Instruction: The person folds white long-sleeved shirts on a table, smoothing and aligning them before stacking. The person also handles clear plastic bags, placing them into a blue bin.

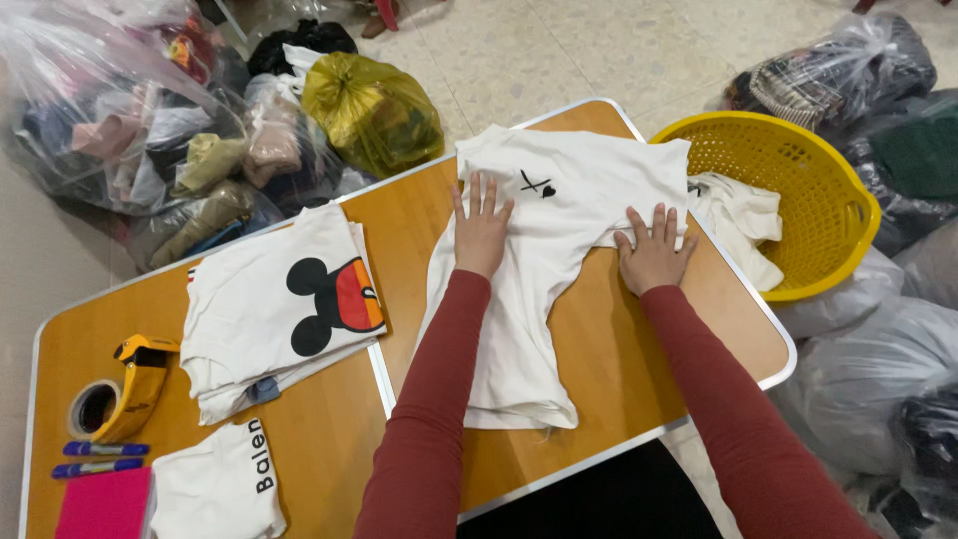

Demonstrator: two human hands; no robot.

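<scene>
White cotton T-shirt (544, 269) with a small black mark on its chest lies spread on the wooden folding table (619, 349), its top edge toward the far rim and its hem toward the person. Left hand (481, 232) rests flat on the shirt's middle, fingers spread and palm down, pinching nothing. Right hand (654, 250) lies flat too, fingers slightly fanned, pressing the folded sleeve edge at the shirt's right side, with its heel on bare tabletop. Both arms wear dark red long sleeves (429, 409).

Just right of the table stands a round yellow plastic laundry basket (818, 200), a white garment (743, 225) draped over its near rim. Left of the hands sits a stack of folded white shirts (269, 319), the top one printed with a black cartoon mouse head. Further left lie a yellow tape dispenser (125, 389), two purple markers (98, 457), a pink pad (105, 504) and another folded white shirt (215, 489). Clear plastic bags of clothes (120, 120) crowd the tiled floor.
</scene>
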